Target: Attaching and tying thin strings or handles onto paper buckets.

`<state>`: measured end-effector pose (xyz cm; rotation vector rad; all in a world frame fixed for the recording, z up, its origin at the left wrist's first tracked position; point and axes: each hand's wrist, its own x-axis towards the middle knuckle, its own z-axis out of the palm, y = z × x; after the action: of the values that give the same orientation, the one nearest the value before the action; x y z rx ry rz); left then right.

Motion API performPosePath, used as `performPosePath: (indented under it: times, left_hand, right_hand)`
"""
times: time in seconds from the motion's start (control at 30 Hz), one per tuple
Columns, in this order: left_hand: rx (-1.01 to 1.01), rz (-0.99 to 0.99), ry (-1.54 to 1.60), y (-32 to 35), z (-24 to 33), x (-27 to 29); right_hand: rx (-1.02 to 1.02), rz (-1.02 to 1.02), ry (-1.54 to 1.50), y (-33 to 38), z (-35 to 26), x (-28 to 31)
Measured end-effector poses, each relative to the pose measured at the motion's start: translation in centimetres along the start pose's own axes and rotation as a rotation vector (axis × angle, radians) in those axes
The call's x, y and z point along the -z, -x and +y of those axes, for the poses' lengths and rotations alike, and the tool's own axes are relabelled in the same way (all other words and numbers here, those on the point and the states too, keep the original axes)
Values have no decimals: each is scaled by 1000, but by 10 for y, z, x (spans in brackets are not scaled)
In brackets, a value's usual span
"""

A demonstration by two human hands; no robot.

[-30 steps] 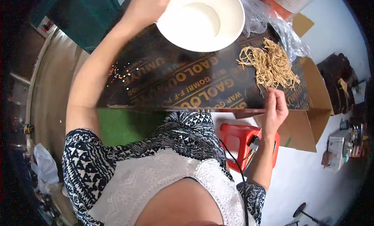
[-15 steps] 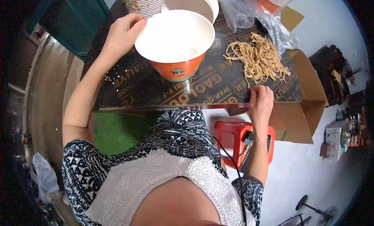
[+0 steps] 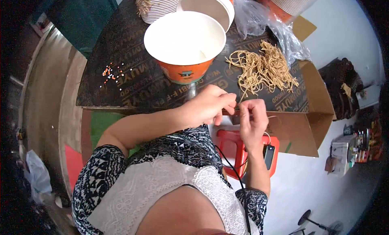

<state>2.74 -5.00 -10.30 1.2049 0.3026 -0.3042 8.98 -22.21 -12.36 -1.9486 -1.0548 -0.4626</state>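
Note:
My left hand (image 3: 210,105) and my right hand (image 3: 253,121) are close together at the table's front edge, thumbs and fingers pinched. A thin end of tan string runs down from the pile of tan strings (image 3: 269,71) to the fingertips of my right hand. What the left fingers pinch is too small to make out. Just beyond my left hand stands an upright orange paper bucket (image 3: 186,73) with a white inside, which neither hand touches.
Behind the bucket are a tipped paper bucket (image 3: 204,10) and a stack of buckets (image 3: 160,6). Clear plastic bags (image 3: 251,22) lie at the back right. Small beads (image 3: 111,73) are scattered at the left. A cardboard box (image 3: 316,93) adjoins the right edge; a red stool (image 3: 229,148) stands below.
My left hand has left the bucket's rim and come down right, beside my right hand. The right hand has shifted left and lower, drawing a string end with it.

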Motion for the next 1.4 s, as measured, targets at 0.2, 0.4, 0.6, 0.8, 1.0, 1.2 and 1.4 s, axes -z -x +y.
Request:
performPosePath:
  times: [0.2, 0.4, 0.6, 0.8, 1.0, 1.2, 1.4]
  left_hand:
    - [-41, -18, 144, -25, -11, -5]
    - [-191, 83, -102, -17, -9, -5]
    - [-278, -157, -401, 61, 33, 26]
    - [-1013, -1093, -199, 125, 46, 113]
    - [-514, -97, -913, 150, 50, 84]
    - [-737, 44, -1181, 101, 26, 41]
    - [-869, 31, -1171, 98, 14, 43]
  right_hand:
    - [147, -126, -21, -8, -3, 1]
    - [293, -435, -3, -43, 47, 12]
    - [203, -400, 43, -66, 90, 18]
    - [211, -358, 209, -80, 119, 23]
    - [299, -266, 431, -82, 60, 23]
    - [-358, -474, -1077, -30, -79, -12]
    - [-531, -598, -1014, -5, -69, -22]
